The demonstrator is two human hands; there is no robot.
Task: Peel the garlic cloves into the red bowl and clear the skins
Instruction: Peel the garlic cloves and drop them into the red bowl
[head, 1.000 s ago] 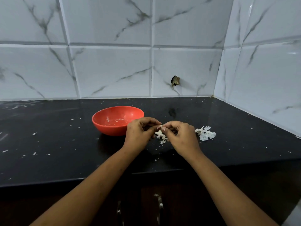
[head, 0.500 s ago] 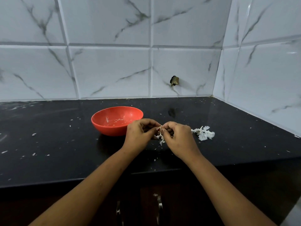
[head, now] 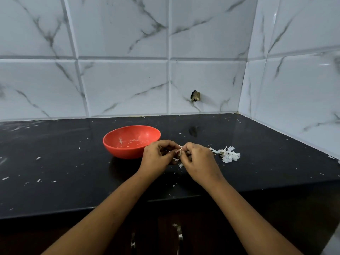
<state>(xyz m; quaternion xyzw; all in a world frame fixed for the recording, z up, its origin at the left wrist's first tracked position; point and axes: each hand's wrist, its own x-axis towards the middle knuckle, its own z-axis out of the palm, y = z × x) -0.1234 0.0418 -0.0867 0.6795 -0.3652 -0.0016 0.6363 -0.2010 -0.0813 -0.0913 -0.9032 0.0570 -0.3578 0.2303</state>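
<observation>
Bare forearms enter from 7 and 5 o'clock and converge just toward 6 o'clock of centre. Left hand [head: 158, 157] and right hand [head: 199, 161], backs up and fingers curled, meet at the fingertips, pinching a small garlic piece [head: 180, 150].

Upright red bowl [head: 125, 152] holds white flecks; peeled skins [head: 229, 155] lie heaped to its right.
</observation>
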